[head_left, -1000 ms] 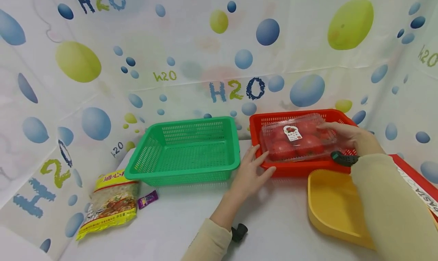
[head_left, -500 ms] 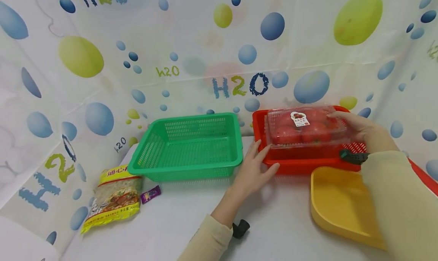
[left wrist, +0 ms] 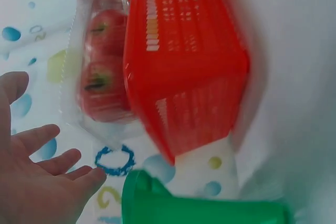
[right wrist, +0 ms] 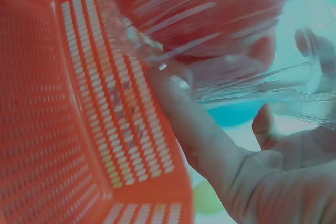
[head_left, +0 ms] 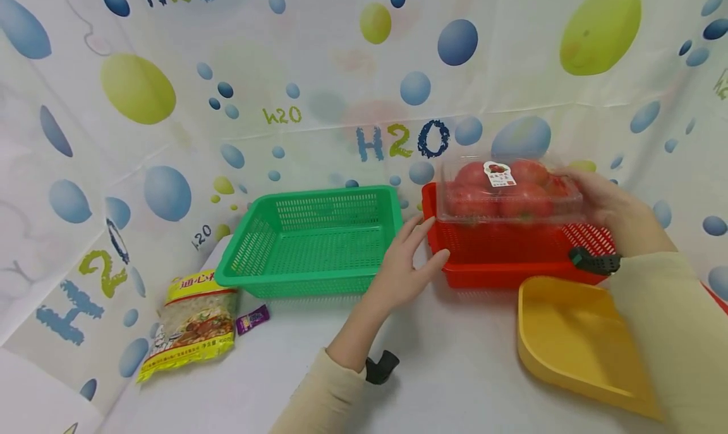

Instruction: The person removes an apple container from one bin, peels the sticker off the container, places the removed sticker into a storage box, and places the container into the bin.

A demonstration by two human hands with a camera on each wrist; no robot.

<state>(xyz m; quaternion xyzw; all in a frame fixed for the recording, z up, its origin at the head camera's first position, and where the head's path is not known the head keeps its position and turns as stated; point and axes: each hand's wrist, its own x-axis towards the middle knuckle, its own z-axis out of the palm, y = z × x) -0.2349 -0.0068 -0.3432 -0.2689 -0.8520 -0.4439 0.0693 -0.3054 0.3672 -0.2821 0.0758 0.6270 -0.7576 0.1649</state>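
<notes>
A clear plastic box of tomatoes (head_left: 512, 191) with a white label is held up above the red basket (head_left: 512, 275). My right hand (head_left: 611, 200) grips the box at its right end; in the right wrist view the thumb or a finger (right wrist: 194, 124) presses against the clear plastic. My left hand (head_left: 404, 266) has its fingers spread between the two baskets, near the red basket's left end, holding nothing. In the left wrist view that hand (left wrist: 47, 166) is apart from the box, whose tomatoes (left wrist: 102, 85) show through the plastic.
To the left stands a green basket (head_left: 318, 281). A yellow bin (head_left: 580, 339) lies in front of the red basket, partly behind the right sleeve. A bag of pasta (head_left: 196, 320) and a small purple packet (head_left: 252, 319) lie at the left. A patterned cloth hangs behind.
The box of tomatoes has risen out of the red basket in my right hand. My left hand has drawn slightly left, away from the red basket, its fingers still spread.
</notes>
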